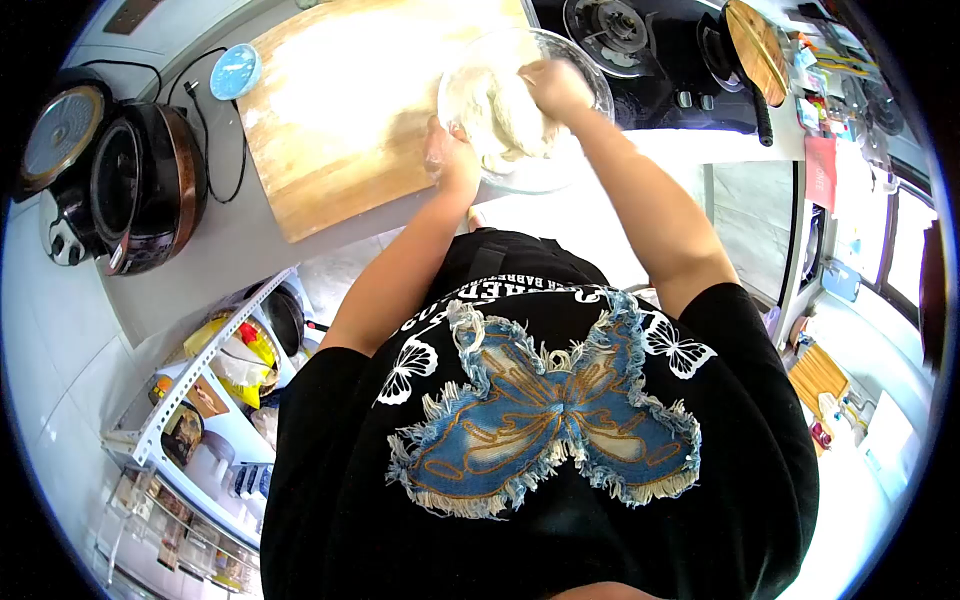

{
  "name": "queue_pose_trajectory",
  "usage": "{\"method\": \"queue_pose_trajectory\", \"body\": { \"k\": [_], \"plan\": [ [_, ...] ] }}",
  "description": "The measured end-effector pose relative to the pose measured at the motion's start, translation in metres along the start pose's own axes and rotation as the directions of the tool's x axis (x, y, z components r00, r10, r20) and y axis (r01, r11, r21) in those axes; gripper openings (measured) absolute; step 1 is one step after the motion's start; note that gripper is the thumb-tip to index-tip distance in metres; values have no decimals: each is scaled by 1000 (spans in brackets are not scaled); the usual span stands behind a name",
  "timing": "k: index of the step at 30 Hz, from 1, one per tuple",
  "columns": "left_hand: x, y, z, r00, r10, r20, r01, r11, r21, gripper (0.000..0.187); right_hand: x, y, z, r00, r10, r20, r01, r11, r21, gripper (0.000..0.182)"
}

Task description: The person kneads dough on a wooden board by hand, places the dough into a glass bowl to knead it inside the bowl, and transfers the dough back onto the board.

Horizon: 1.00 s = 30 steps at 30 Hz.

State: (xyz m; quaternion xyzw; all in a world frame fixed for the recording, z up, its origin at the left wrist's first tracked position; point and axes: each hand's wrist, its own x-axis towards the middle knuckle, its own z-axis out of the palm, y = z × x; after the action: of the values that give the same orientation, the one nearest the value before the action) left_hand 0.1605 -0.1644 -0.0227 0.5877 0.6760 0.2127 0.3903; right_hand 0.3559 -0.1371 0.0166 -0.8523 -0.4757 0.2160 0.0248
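A clear glass bowl [597, 82] holds a pale, lumpy mass of dough [507, 115]. It sits at the right part of a floury wooden board [325, 190]. My left hand [446, 152] grips the bowl's left side, its fingers curled against the wall. Inside the bowl, my right hand [560, 88] is closed at the right edge of the dough, with the fingertips hidden in or behind it. Strong glare washes out the board and part of the dough.
Right of the bowl is a black gas stove [650, 100] bearing a pan with a wooden lid [757, 50]. A small blue dish [236, 72] lies at the board's left corner. Farther left stand a black rice cooker [150, 190] and a cable [212, 140]. Loaded shelves [205, 375] stand below the counter.
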Motion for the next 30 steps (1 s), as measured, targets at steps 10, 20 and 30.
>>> {"method": "queue_pose_trajectory", "body": {
  "k": [10, 20, 30],
  "plan": [
    [-10, 17, -15, 989, -99, 114, 105, 993, -53, 23, -98, -65, 17, 993, -16, -120, 33, 990, 137, 45],
    [1, 14, -21, 977, -35, 208, 5, 990, 144, 28, -68, -35, 69, 821, -64, -568, 107, 993, 44, 48],
    [10, 3, -31, 986, 38, 163, -59, 990, 125, 32, -44, -29, 71, 890, -65, -452, 122, 988, 98, 47]
  ]
}}
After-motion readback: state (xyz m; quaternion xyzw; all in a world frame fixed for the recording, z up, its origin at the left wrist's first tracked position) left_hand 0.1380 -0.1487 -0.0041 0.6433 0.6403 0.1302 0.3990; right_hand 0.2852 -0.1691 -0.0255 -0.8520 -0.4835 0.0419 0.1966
